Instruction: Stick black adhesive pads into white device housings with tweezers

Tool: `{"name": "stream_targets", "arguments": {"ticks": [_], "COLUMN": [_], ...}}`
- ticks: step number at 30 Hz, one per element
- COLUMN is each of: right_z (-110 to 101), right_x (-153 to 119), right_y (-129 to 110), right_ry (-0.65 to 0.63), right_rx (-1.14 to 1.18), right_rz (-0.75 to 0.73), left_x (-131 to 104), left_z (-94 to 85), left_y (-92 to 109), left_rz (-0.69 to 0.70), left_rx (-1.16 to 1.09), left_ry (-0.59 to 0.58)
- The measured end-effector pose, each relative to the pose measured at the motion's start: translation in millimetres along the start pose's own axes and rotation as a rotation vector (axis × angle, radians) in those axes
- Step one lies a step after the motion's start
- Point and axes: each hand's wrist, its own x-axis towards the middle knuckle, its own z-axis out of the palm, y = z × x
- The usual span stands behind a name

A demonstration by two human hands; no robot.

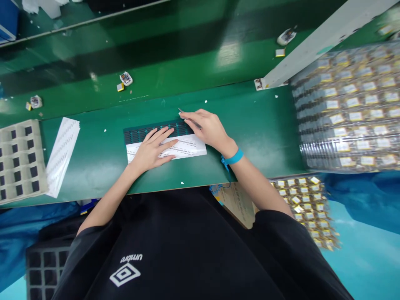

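A sheet of dark adhesive strips (137, 135) lies on the green bench, its lower part covered by white printed backing paper (196, 146). My left hand (153, 149) rests flat on the sheet with its fingers spread. At the sheet's upper right edge, my right hand (208, 127) is closed in a pinch around slim metal tweezers (194, 123). Their tips point up and left, just past the dark strips. A tiny white piece shows by the tips; whether they grip it I cannot tell. A blue wrist strap (233, 157) circles my right wrist.
To the left are a pale compartment tray (39, 162) and loose white printed sheets (64, 154). Stacked clear trays of yellow-edged battery cells (346, 110) stand at right, beside a slanted white post (321, 37). Small opened devices (126, 78) sit on the green strip behind.
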Motion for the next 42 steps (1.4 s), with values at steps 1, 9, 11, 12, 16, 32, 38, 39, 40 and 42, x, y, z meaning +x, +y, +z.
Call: {"name": "stream_targets", "arguments": {"ticks": [1, 9, 11, 12, 16, 32, 38, 39, 40, 42], "right_z": [0.4, -6.8, -15.4, -19.9, -31.0, -31.7, -30.8, -30.1, -29.1, -25.9], "right_x": [0.6, 7.7, 8.4, 8.5, 10.0, 18.8, 19.5, 19.9, 20.6, 22.9], "right_y": [-0.1, 10.7, 19.2, 24.2, 46.8, 57.3, 57.0, 55.1, 52.7, 47.7], "right_ry": [0.003, 0.204, 0.306, 0.354, 0.473, 0.283, 0.260, 0.258, 0.260, 0.267], "right_rx": [0.037, 0.070, 0.069, 0.072, 0.112, 0.030, -0.046, -0.064, -0.083, -0.119], "right_rz": [0.000, 0.071, 0.133, 0.166, 0.280, 0.346, 0.366, 0.363, 0.362, 0.365], "left_x": [-1.3, -5.5, -5.1, -5.0, -4.6, -6.2, 8.5, 9.8, 10.4, 9.5], "left_z": [-0.9, -2.8, -2.0, -1.6, -1.1, -1.9, 32.1, 34.5, 35.4, 32.5], "left_y": [-0.8, -4.5, -4.3, -4.0, -2.0, 72.8, 141.6, 143.5, 143.5, 139.5], "left_rz": [0.002, 0.014, 0.008, 0.003, 0.009, 0.334, 0.555, 0.555, 0.550, 0.523], "left_rx": [0.000, 0.012, 0.001, -0.005, -0.019, -0.088, -0.228, -0.241, -0.250, -0.259], "left_ry": [-0.001, 0.040, 0.046, 0.051, 0.090, 0.567, 0.411, 0.394, 0.376, 0.338]}}
